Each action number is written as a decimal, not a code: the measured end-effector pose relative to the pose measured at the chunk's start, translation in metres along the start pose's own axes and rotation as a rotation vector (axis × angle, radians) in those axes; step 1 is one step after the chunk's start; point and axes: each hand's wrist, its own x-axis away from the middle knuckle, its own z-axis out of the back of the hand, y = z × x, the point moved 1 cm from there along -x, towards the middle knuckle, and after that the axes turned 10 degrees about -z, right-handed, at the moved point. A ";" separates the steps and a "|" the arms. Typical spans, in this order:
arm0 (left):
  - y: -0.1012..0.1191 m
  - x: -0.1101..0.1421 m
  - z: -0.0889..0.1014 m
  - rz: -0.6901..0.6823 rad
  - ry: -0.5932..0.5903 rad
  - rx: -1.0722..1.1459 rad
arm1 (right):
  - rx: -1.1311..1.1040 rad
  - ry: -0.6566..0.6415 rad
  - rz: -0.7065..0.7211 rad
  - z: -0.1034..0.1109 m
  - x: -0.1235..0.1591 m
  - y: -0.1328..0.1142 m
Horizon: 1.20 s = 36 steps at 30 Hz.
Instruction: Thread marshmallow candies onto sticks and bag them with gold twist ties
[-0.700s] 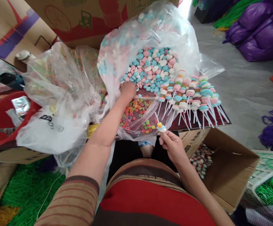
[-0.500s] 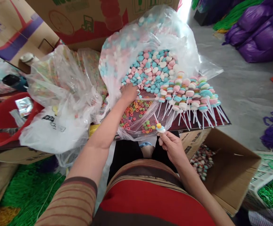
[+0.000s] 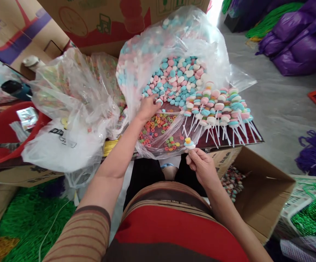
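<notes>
Quietly, my right hand [image 3: 201,163] works nearest my lap, thumb and fingers pinched together on the lower end of a part-filled candy stick [image 3: 189,143]. Its yellow ring and blue-and-white sweets sit just above that grip, by the near edge of the tabletop [image 3: 202,141], in much the same spot as half a second ago.

Farther in, loose candy rings [image 3: 156,125] lie on clear plastic between my hands; to the right, filled candy sticks [image 3: 220,105] are heaped with their white ends toward me.

My left hand [image 3: 147,108] shows the change: thumb and finger now stand visibly apart at a pale sweet [image 3: 159,102], where moments ago the fingers were bunched closer. I judge that a single piece is being picked out, though I cannot tell whether that grip is clamped on it.

Just past those fingertips spreads the pile of pink, blue and white sweets [image 3: 178,82], spilling from a big clear bag [image 3: 214,47], with a printed cardboard box [image 3: 106,40] behind.
</notes>
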 end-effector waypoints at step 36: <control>0.050 0.147 -0.047 -0.150 0.443 0.354 | 0.351 -0.013 0.059 -0.028 0.035 -0.020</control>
